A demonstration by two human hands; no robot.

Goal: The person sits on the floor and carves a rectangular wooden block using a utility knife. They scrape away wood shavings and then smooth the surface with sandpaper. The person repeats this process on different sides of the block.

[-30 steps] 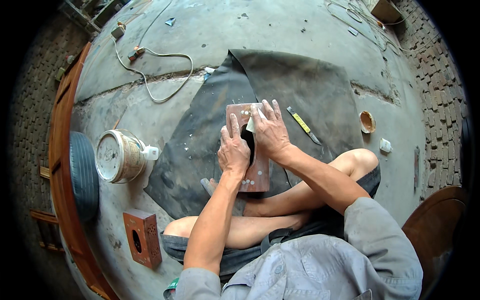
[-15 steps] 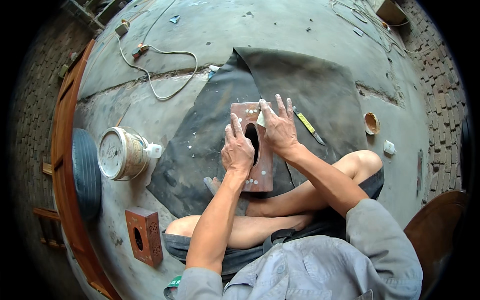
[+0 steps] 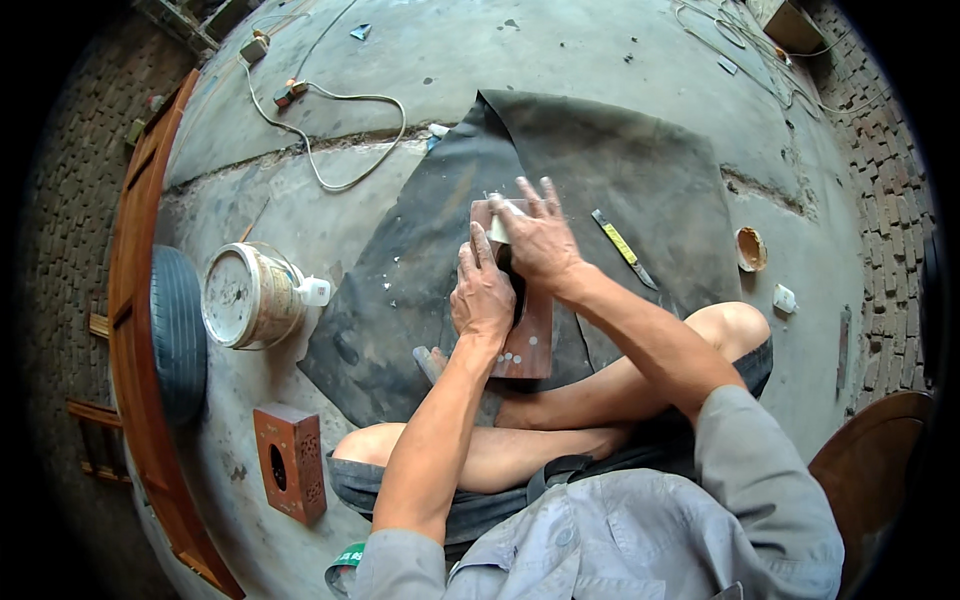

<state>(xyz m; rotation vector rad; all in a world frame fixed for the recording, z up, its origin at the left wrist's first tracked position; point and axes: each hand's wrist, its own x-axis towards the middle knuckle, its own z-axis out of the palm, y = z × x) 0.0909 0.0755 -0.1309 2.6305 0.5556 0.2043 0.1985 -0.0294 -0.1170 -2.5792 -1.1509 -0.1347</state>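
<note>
A reddish-brown wooden tissue box (image 3: 527,345) with an oval opening and pale round inlays lies on the dark sheet before my crossed legs. My left hand (image 3: 484,300) grips its left side, fingers pointing away along the top and thumb hidden near the opening. Over the far end is my right hand (image 3: 540,240). It presses a small pale piece (image 3: 498,230) against the top surface; whether this is folded sandpaper I cannot tell. Two fingers of that hand stick out straight. A yellow utility knife (image 3: 622,248) lies on the sheet to the right.
A second wooden tissue box (image 3: 288,465) stands at lower left. Beyond it are a lidded bucket (image 3: 255,300), a tire (image 3: 178,330) and a long wooden frame (image 3: 130,280). Right of the dark sheet (image 3: 650,170) sit a round container (image 3: 750,248) and a small white bottle (image 3: 784,298).
My right hand has slid left across the box's far end with the pale piece, now covering more of the opening. My left hand still holds the box; the whole view has shifted slightly.
</note>
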